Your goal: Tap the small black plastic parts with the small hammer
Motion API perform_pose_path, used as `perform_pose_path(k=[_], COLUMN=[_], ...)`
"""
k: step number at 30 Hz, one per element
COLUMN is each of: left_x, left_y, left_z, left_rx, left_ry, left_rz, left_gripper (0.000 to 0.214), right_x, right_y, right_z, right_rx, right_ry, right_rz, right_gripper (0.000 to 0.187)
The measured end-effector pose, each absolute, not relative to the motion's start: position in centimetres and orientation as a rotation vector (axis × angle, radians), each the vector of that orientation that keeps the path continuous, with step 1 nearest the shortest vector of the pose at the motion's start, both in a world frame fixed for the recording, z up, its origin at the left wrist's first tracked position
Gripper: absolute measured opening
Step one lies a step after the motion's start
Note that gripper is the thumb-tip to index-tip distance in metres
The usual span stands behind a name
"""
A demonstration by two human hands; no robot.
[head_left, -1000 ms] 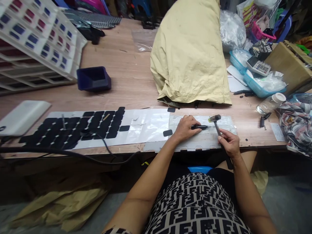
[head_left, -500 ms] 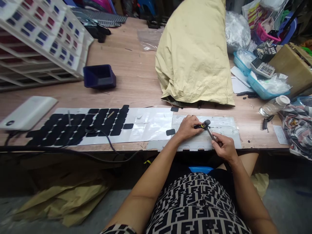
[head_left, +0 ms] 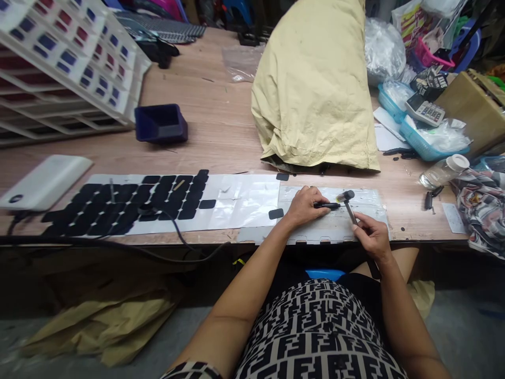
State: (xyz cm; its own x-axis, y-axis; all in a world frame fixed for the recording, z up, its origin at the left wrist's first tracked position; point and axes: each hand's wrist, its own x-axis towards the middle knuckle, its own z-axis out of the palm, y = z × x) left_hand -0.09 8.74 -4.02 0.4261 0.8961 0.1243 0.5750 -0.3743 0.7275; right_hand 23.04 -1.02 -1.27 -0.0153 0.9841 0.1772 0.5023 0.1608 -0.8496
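Observation:
My left hand (head_left: 306, 205) is closed on a slim black piece (head_left: 326, 205), pinching its left end near the work board. In my right hand (head_left: 371, 235) is a small hammer (head_left: 349, 204), gripped by its metal shaft, its dark head just right of the black piece's tip. A patch of yellow shows on the left face of the head. Beneath both hands lies a pale grey board (head_left: 305, 231) along the table's front edge. What the black piece is cannot be made out.
White paper with rows of black rounded pieces (head_left: 158, 202) lies to the left, a cable crossing it. Behind stand a dark blue tray (head_left: 161, 123), a white crate (head_left: 79, 63) and a large tan sack (head_left: 315, 89). On the right are a jar (head_left: 444, 171), blue baskets and cloth.
The hammer and my right hand have moved to the right, off the black piece, which now shows more of its length. My left hand stays almost in place.

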Motion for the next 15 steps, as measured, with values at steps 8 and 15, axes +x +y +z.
perform_pose_path(k=[8, 15], left_x=[-0.6, 0.3], left_y=[6.4, -1.1], left_z=[-1.9, -1.0], left_rx=[1.960, 1.757], left_ry=[1.030, 0.420], left_rz=[0.817, 0.240], left_gripper=[0.023, 0.026], right_x=[24.0, 24.1], right_y=[-0.1, -0.3], right_z=[-2.2, -2.4], right_rx=[-1.443, -1.440], right_ry=[-1.383, -1.378], right_rz=[0.790, 0.833], right_gripper=[0.037, 0.039])
